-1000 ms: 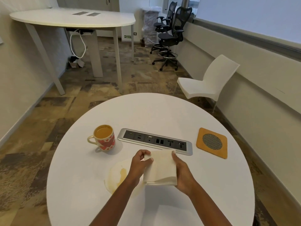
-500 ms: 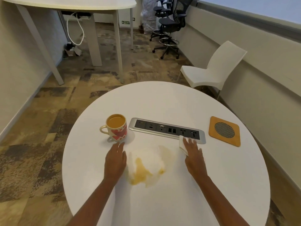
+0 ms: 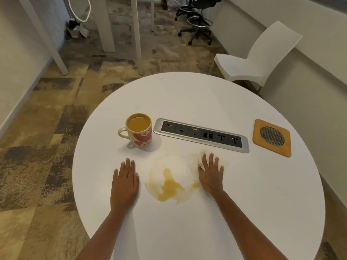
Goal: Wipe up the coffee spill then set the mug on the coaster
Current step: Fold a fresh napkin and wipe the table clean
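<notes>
- the right hand (image 3: pixel 211 170) lies palm down on the bench (image 3: pixel 253 194), fingers spread, pressing a white tissue (image 3: pixel 201 160) flat; only a small wad of it shows at the thumb side and under the fingertips.
- the left hand (image 3: pixel 124 180) rests flat and released on the bench, fingers together, grasping nothing.
- between the two hands sits the coffee spill (image 3: pixel 170 186): a tan puddle near the middle with a thin, pale smeared ring around it, its right edge touching the right hand.
- a faint wet stain spreads around the right hand's fingers.
- the mug (image 3: pixel 139 131), cream with red hearts and full of milky coffee, stands upright on the bench just beyond the left hand, handle pointing left.
- to the right of the mug, a silver power strip (image 3: pixel 201 135) is set into the bench.
- the coaster (image 3: pixel 271 139), a wooden square with a round mesh centre, lies at the far right, well apart from the mug.
- a white chair (image 3: pixel 257 59) stands beyond the bench on the right.
</notes>
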A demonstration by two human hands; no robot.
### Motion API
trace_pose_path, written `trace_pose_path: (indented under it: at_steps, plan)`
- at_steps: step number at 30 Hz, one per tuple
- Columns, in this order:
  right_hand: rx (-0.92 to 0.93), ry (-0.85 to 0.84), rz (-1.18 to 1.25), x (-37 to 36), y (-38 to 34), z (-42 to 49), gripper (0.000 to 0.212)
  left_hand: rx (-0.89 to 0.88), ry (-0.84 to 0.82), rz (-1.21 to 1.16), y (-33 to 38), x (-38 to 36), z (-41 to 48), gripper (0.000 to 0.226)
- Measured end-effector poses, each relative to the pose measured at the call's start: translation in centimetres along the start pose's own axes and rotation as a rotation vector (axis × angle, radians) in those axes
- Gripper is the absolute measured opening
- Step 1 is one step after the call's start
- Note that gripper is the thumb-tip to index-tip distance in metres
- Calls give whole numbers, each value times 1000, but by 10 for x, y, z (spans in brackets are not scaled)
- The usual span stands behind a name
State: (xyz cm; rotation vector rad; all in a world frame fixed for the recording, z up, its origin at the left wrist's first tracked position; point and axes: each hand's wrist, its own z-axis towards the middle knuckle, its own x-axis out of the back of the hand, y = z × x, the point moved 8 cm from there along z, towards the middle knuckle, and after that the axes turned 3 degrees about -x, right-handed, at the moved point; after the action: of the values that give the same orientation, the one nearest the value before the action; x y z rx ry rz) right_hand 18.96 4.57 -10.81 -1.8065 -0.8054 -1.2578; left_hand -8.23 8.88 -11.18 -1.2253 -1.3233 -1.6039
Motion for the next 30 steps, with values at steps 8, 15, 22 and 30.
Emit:
trace_pose_path:
  at_steps: [8,15,22,30]
  plan:
    - [271,-120,-54,-23,-74,10,85,5,25,-33,-1,-1,0,51]
    - [437,-251,-63,-40,-109,-13,76,-8,40,-66,-6,-7,1,56]
    - [795,-304,-66,-69,-165,-66,57,73,114,-355,-12,3,-3,62]
    - [1173,-457,-242,-55,-134,-75,53,29,102,-304,-9,2,-4,72]
